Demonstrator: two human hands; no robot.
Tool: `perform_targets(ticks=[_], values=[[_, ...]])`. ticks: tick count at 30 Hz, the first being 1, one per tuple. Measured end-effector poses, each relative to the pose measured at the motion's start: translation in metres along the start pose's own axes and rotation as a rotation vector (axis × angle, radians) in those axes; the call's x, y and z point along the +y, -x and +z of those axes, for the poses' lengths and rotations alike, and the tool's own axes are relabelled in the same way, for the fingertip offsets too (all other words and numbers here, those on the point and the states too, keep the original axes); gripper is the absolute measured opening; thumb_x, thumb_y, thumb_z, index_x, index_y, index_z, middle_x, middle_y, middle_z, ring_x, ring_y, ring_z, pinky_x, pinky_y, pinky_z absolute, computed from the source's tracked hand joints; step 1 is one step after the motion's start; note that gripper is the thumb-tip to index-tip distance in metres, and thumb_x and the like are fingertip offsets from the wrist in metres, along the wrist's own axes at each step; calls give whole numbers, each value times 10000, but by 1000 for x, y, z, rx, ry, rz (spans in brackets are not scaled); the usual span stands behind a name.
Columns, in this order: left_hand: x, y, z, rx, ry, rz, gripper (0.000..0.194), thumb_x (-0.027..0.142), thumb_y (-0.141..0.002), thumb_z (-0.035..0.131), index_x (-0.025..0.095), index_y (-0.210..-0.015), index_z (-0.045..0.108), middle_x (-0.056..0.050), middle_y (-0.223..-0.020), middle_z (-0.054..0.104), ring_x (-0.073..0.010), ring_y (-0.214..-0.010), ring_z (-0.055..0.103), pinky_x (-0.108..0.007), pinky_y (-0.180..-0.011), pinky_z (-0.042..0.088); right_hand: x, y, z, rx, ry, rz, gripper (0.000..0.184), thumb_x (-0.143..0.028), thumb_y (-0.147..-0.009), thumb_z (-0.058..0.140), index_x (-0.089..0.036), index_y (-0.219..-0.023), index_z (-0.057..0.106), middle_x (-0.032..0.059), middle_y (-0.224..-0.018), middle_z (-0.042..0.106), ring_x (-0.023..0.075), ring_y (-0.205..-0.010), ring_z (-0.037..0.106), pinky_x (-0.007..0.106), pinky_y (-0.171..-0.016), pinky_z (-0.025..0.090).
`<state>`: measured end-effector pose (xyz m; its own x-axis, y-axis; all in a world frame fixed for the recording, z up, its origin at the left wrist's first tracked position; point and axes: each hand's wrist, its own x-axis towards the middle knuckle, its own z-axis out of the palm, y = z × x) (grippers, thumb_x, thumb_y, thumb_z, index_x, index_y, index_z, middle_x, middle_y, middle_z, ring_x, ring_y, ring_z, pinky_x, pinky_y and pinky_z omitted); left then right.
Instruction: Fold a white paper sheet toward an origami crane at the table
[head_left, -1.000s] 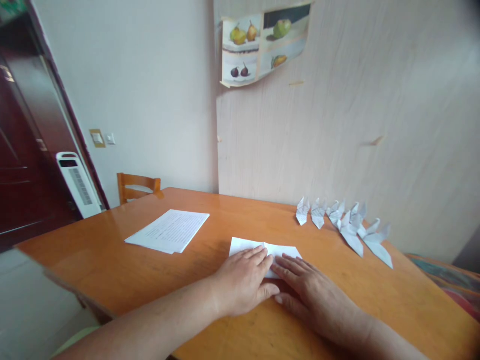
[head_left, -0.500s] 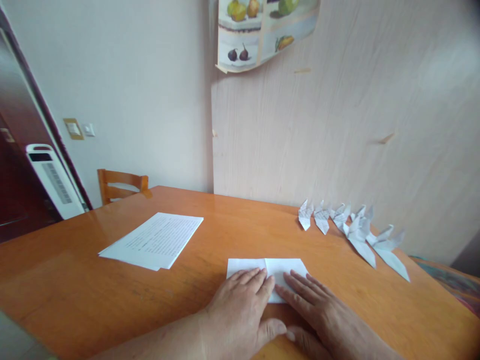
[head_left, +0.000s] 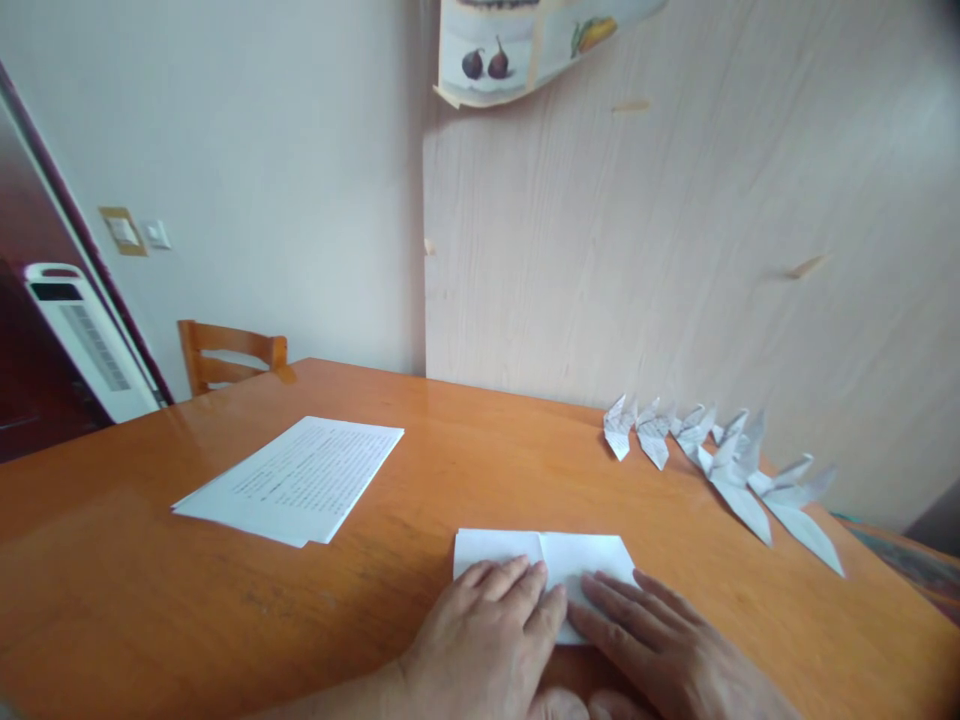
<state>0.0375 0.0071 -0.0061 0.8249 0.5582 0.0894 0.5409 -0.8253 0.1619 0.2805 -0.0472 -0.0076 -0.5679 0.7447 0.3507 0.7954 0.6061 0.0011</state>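
A folded sheet of white paper [head_left: 551, 555] lies flat on the table near its front edge, with a vertical crease down its middle and a slanted corner at the right. My left hand [head_left: 491, 625] rests palm down on its left half, fingers stretched out. Over the right half, my right hand [head_left: 656, 635] also lies flat with fingers extended. Both hands touch the paper, and their thumbs come close together at the bottom of the view. The paper's lower left and lower right parts are hidden under them.
On the left of the wooden table [head_left: 315, 610] lies a stack of printed sheets [head_left: 300, 480]. Several folded paper cranes [head_left: 690, 430] stand along the back right edge. Behind are a wooden chair [head_left: 232, 350] and a wall with a fruit picture [head_left: 517, 55].
The camera has tilted down slightly, so the wall picture sits higher. The paper appears a little lower and larger, and both hands stay flat on it.
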Motion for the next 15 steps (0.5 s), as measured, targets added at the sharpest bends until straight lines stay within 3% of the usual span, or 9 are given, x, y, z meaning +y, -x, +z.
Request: perform_targets(ticks=[8, 15], values=[[-7, -3, 2, 39, -7, 31, 675, 638, -917, 455, 214, -1442, 464, -118, -1500, 454, -332, -1376, 404, -497, -1106, 371, 6, 7, 12, 17, -15, 21, 741, -529, -880, 625, -375, -1526, 297, 68, -1387, 565, 342, -1156, 635, 466, -884, 609], [-10, -6, 0, -1, -6, 34, 630, 643, -916, 445, 216, -1374, 518, -116, -1499, 454, -340, -1349, 428, -486, -1082, 396, 10, 11, 15, -41, -10, 54, 658, -478, -901, 619, -401, -1500, 358, 50, -1419, 538, 332, -1184, 618, 448, -902, 596]])
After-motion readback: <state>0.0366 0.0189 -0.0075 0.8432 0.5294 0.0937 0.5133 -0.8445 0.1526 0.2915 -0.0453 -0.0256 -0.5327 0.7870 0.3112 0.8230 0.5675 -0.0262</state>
